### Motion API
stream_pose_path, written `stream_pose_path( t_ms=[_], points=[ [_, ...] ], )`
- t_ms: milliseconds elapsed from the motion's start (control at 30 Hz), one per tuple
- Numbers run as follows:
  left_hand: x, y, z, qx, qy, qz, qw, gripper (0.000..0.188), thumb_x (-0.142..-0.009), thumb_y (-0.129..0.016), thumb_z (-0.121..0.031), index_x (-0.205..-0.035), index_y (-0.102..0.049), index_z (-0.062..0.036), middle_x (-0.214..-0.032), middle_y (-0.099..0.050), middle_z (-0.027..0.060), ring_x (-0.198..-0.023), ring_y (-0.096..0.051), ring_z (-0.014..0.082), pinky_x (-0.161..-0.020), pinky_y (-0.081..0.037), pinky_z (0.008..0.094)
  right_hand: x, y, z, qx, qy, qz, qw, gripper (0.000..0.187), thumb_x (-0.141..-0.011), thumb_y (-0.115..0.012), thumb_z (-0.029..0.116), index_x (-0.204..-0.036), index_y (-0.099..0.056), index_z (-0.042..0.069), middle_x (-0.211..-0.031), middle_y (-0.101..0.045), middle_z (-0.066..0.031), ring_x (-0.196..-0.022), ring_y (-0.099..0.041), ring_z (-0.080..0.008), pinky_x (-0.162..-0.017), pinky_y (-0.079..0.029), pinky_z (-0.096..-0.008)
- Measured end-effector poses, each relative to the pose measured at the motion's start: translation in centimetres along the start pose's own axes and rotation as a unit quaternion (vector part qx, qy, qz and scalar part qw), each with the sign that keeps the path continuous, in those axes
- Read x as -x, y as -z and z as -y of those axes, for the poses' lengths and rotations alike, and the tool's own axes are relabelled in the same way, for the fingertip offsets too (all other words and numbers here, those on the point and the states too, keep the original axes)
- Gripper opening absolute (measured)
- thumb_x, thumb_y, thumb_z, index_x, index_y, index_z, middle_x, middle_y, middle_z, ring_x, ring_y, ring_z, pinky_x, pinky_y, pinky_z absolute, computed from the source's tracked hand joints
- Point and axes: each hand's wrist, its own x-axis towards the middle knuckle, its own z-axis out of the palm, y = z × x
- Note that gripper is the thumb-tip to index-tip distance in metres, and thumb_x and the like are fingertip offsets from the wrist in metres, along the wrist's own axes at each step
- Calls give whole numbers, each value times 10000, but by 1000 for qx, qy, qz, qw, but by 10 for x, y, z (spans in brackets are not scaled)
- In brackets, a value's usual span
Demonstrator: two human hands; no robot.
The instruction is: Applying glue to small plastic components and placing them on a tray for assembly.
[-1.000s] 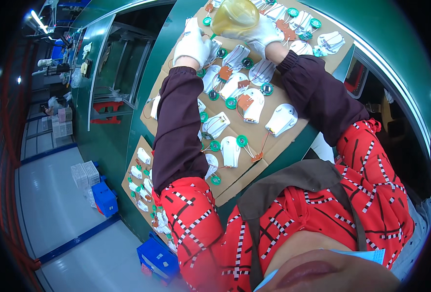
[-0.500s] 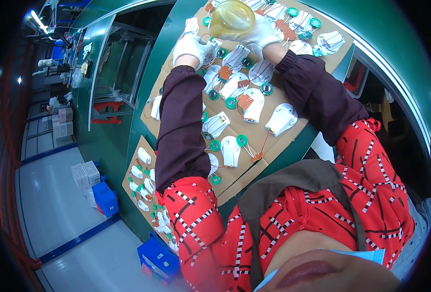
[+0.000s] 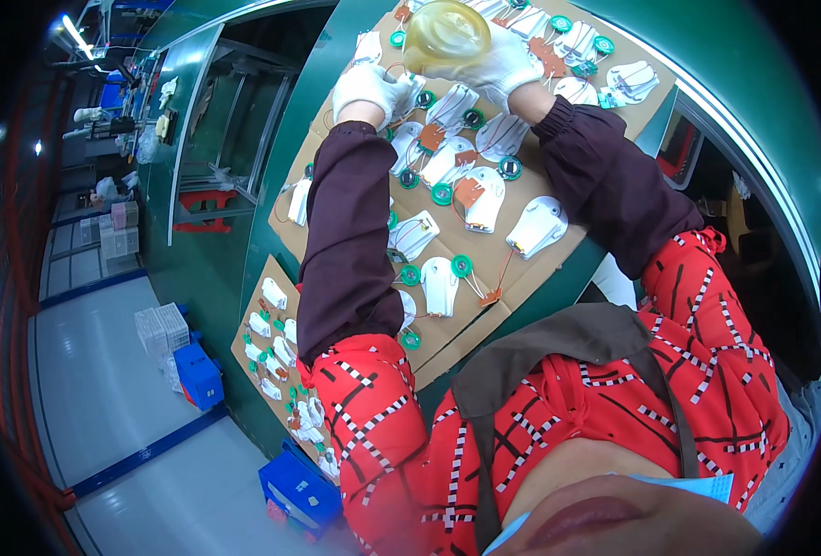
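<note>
At the far side of the cardboard sheet, my right hand point(image 3: 510, 69), in a white glove, is wrapped round a translucent yellowish squeeze bottle point(image 3: 445, 41). The bottle is tilted with its round base toward me, so its tip is hidden. Just left of it, my gloved left hand point(image 3: 369, 91) is closed on a white plastic housing point(image 3: 414, 94), which shows only in part beyond the fingers. Similar white housings point(image 3: 484, 200) lie in rows around both hands, with green round parts point(image 3: 442, 195), thin wires and small brown boards point(image 3: 469, 192).
The cardboard sheet point(image 3: 521, 269) lies on a green table point(image 3: 271, 208). A second cardboard point(image 3: 260, 269) with more housings is at its left. Blue bins point(image 3: 199, 376) and stacked pale trays point(image 3: 162, 330) stand on the floor to the left. A metal rail edges the table's right.
</note>
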Motion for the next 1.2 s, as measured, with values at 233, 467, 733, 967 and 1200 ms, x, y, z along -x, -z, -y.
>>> stream_pose_path(
  t_ms=[233, 467, 733, 967, 1200],
  points=[
    [0, 0, -5, 29, 7, -21, 999, 331, -714, -699, -407, -801, -718, -88, -727, -675, 92, -662, -647, 178, -669, -497, 291, -4, -9, -19, -105, -11, 17, 994, 436, -748, -746, 327, -1073, -586, 84, -990, -655, -18, -907, -623, -146, -789, -504, -262],
    [1, 4, -5, -15, 16, 19, 1000, 466, -762, -564, -528, -859, -713, -97, -866, -678, 126, -846, -644, 268, -790, -489, 333, -5, 5, -1, 19, -54, 55, 997, 471, -727, -757, 360, -1081, -596, 95, -1018, -657, -23, -911, -628, -141, -778, -508, -258],
    [-1, 0, 3, 15, 9, 16, 1000, 449, -741, -590, -518, -899, -709, -115, -916, -677, 118, -880, -639, 261, -815, -482, 323, -2, 7, 7, -242, -135, -2, 961, 599, -637, -833, 325, -1089, -573, 30, -1031, -647, -57, -910, -628, -133, -762, -518, -266],
    [6, 9, -8, 23, 25, 29, 999, 397, -735, -624, -485, -898, -718, -135, -880, -684, 107, -843, -648, 242, -794, -488, 318, -2, 5, 4, -252, -144, 16, 957, 582, -662, -817, 330, -1096, -570, 32, -1030, -648, -60, -910, -629, -145, -761, -516, -273],
    [2, 4, -3, 30, 25, 15, 999, 406, -719, -631, -491, -901, -712, -138, -908, -681, 106, -868, -644, 247, -802, -486, 323, -3, -3, -5, -13, -37, 20, 999, 540, -717, -736, 465, -1096, -592, 109, -1007, -656, -46, -898, -635, -192, -761, -512, -306]
  ],
)
